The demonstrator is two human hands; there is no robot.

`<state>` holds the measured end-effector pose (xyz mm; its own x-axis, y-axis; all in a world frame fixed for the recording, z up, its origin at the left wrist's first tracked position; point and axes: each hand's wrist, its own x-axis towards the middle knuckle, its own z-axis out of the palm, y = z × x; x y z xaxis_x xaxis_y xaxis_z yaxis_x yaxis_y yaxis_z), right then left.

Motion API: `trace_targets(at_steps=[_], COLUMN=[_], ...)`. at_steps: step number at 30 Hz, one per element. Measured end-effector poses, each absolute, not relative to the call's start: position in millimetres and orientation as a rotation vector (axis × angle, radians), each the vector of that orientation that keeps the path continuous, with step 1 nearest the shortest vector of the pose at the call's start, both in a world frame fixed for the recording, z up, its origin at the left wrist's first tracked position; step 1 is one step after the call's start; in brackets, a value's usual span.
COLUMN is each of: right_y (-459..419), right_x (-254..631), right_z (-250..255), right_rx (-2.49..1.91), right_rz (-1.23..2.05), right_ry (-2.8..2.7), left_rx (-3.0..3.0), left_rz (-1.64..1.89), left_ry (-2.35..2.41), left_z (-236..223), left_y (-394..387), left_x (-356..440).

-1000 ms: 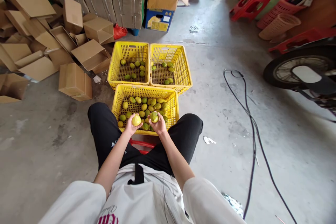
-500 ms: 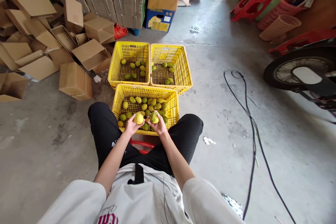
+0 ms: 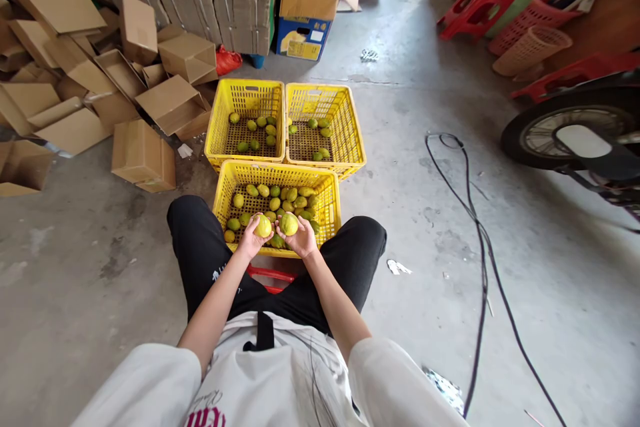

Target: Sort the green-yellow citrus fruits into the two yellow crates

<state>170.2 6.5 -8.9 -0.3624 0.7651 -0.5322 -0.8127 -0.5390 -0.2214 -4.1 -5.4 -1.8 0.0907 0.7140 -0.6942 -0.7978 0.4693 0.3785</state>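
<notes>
The left hand (image 3: 249, 240) was closed around a round yellow-green fruit (image 3: 263, 226), and the right hand (image 3: 303, 240) cupped a second fruit (image 3: 289, 223) of much the same colour, its fingers curled about it. The two hands were held close, side by side, each fruit facing the other across a narrow gap; whether any fingertips touched could not be told. Both hands were over the near side of the front crate (image 3: 329, 207), a yellow slatted one, where loose fruits (image 3: 300, 202) in greens and yellows lay just beyond the fingers, more thickly toward the right hand's side. Farther ahead of the hands, a back left crate (image 3: 216, 127) and a back right crate (image 3: 349, 130) were set side by side, each with a few green fruits on its floor. On either side of the forearms were knees in black trousers (image 3: 193, 240), and red bars (image 3: 273, 273) showed below the wrists. Well off to the left of the hands lay heaped cardboard boxes (image 3: 143, 155); well off to the right, a black cable (image 3: 483, 240) ran over the concrete floor (image 3: 420, 320).
</notes>
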Motion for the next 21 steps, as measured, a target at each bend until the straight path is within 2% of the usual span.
trace_targets(at_steps=[10, 21], right_y=[8.4, 7.0], right_x=[171.0, 171.9], right_z=[-23.6, -26.2], right_rx=[-0.745, -0.802], right_rz=[2.047, 1.997], right_ry=[-0.043, 0.051], left_rx=[-0.167, -0.027], left_rz=[1.132, 1.066], left_ry=[0.912, 0.949], left_z=[-4.4, -4.5], left_y=[-0.5, -5.8], left_x=[-7.7, -5.8])
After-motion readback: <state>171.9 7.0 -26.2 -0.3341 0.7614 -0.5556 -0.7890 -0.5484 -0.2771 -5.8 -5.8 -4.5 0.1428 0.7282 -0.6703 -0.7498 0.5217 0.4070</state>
